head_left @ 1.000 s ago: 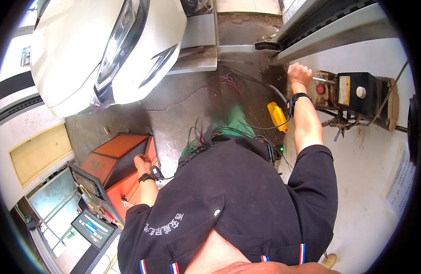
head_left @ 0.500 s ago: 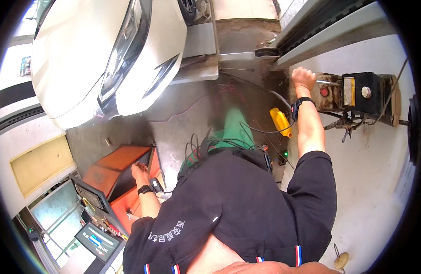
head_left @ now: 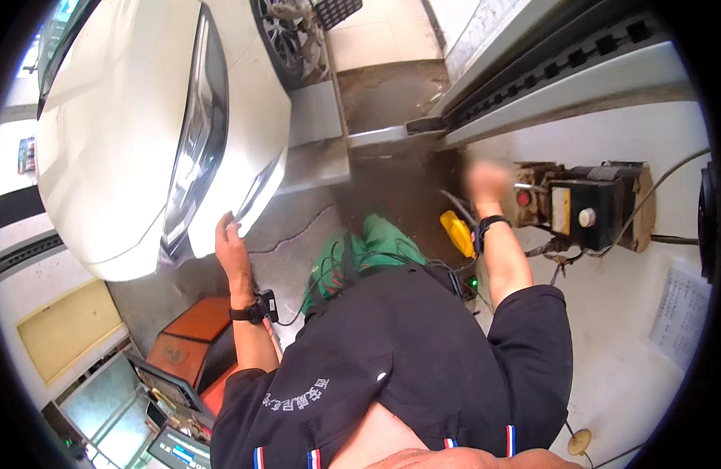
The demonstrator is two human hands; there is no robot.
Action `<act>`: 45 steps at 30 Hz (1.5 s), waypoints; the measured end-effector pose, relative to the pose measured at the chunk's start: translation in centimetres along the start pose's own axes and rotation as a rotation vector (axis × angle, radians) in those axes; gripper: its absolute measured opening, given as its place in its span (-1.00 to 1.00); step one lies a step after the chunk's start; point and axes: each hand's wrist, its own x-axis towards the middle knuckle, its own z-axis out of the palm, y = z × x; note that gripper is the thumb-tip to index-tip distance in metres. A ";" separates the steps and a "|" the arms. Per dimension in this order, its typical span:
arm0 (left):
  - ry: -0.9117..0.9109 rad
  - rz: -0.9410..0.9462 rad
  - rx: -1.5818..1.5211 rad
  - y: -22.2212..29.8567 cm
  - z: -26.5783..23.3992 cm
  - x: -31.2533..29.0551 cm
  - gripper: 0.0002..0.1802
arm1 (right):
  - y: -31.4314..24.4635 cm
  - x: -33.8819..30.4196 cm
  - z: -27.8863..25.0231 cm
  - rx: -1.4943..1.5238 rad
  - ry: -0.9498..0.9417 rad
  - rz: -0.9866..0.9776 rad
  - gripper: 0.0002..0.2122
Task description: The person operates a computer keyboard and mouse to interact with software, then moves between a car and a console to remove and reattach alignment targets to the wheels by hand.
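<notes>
My right hand (head_left: 486,183) is closed around the end of a metal lever (head_left: 524,186) that sticks out from a grimy wall-mounted control unit; its fingers are blurred. A red button (head_left: 524,198) sits beside the lever, and a black box (head_left: 599,207) with a pale knob is fixed to the right of it. My left hand (head_left: 232,248) is raised and holds nothing, its fingers stretched out. It appears close to the lower front bumper of a white car (head_left: 134,141); whether it touches I cannot tell.
The car's front wheel (head_left: 280,43) is by a grey platform (head_left: 313,117). A tall metal post (head_left: 563,78) rises at the right. A yellow plastic bottle (head_left: 456,233) lies near the wall. An orange cabinet (head_left: 184,336) and a screen (head_left: 177,452) stand at lower left; cables hang at my waist.
My left hand has risen from beside the orange cabinet toward the car's bumper, its fingers now stretched. My right hand stays at the lever. My view has shifted, with the car appearing lower.
</notes>
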 end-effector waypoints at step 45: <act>-0.617 0.719 -0.183 49.2 64.5 64.0 -0.43 | -18.3 90.2 7.7 2.362 -0.748 0.835 -0.53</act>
